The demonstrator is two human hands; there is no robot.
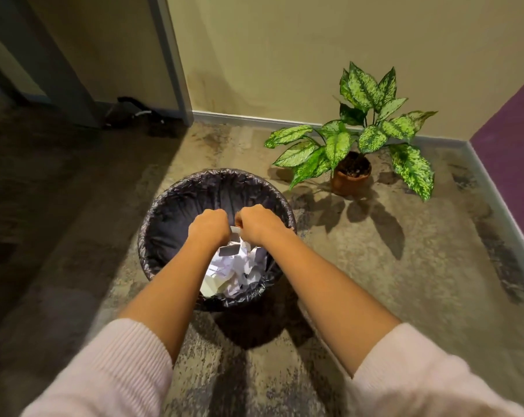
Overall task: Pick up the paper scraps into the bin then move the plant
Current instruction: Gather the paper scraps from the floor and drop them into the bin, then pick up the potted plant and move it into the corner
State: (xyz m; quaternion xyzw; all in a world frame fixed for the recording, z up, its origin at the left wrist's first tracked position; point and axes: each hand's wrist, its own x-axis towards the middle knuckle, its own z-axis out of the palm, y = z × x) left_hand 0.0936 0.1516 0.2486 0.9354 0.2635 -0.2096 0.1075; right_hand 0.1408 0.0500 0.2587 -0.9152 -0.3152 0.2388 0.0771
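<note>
A round bin [164, 206] lined with a dark plastic bag stands on the floor in front of me. White paper scraps [236, 269] lie piled inside it. My left hand [209, 227] and my right hand [256, 222] hover side by side over the bin's opening, both with fingers curled. A thin white paper edge [235, 228] shows between them, touching the right hand; what the left hand holds is hidden. A potted plant [351, 176] with speckled green leaves in a brown pot stands to the right of the bin, near the wall.
A beige wall with a grey skirting board [254, 118] runs behind the bin and plant. A purple wall [513, 139] closes the right side. A door frame [173, 55] and dark cables [134, 111] are at the back left. The floor is mottled carpet.
</note>
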